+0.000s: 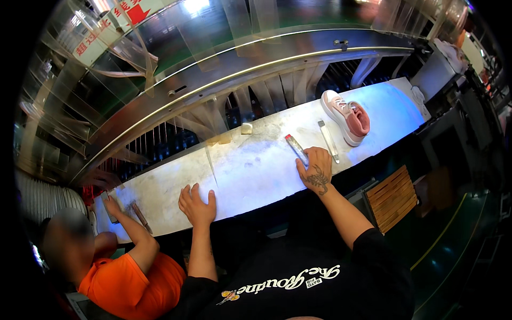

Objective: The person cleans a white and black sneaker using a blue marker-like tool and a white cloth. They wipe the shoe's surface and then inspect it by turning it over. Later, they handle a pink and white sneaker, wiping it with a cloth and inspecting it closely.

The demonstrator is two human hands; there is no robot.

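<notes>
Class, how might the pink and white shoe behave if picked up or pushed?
The shoe probably won't roll: it sits upright on a thick white sole. Its padded-looking pink collar may give when squeezed. Being open and hollow, it should feel light.

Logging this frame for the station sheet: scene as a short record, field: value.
left hand: palm down, thumb apart, near front edge of bench; no object seen in it
right hand: at near end of red-tipped bar; grip unclear
right of bar: thin pale strip, then pink-and-white shoe
far side: small tan block
bench surface: pale, partly blue-lit
co-worker: orange shirt, at left end
</notes>
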